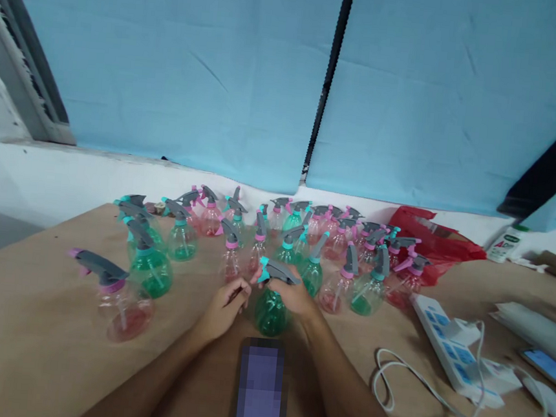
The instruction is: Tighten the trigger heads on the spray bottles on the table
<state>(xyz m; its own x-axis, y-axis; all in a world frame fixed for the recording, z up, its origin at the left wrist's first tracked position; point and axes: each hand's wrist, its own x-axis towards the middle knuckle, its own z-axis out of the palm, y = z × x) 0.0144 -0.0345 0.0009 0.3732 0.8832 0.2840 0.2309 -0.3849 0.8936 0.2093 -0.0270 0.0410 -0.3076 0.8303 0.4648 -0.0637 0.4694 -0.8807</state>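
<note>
A green spray bottle [269,315] with a grey trigger head and teal collar stands on the brown table [30,316] right in front of me. My right hand [294,297] is wrapped round its neck just under the trigger head. My left hand [224,308] sits close beside the bottle on its left, fingers curled and pinched near the nozzle; what they hold, if anything, is too small to make out.
Several green and pink spray bottles [146,265] crowd the table behind the hands. A white power strip [442,336] with cables lies at the right, a phone [549,368] further right, a red bag [431,241] at the back. A blue sheet covers the wall.
</note>
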